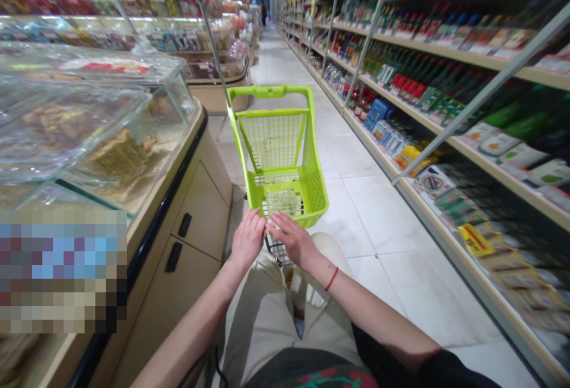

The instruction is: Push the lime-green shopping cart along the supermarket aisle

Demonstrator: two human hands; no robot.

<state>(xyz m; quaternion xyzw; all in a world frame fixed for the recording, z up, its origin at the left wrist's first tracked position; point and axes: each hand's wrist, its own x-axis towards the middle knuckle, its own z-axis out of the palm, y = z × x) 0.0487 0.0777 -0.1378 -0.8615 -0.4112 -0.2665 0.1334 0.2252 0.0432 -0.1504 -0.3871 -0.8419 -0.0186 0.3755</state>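
Observation:
My left hand (pixel 248 234) and my right hand (pixel 291 238) are close together in front of my legs, fingers bent and tips almost meeting. A small pale spot shows between the fingertips, too small to name. Both hands overlap the near edge of a lime-green plastic shopping cart (pixel 318 189); whether they grip its rim or only cover it from view is unclear. The cart's basket has grid walls and a raised bar (pixel 267 92) at its far end. Nothing lies in the visible part of the basket. A thin pole (pixel 214 46) rises from its far left corner.
Glass-topped display bins (pixel 111 156) on a beige cabinet (pixel 200 221) border the left side. Long shelves (pixel 445 132) of bottles and boxes line the right. Pale floor tiles (pixel 360 198) run down the aisle, where a distant person (pixel 263 12) stands.

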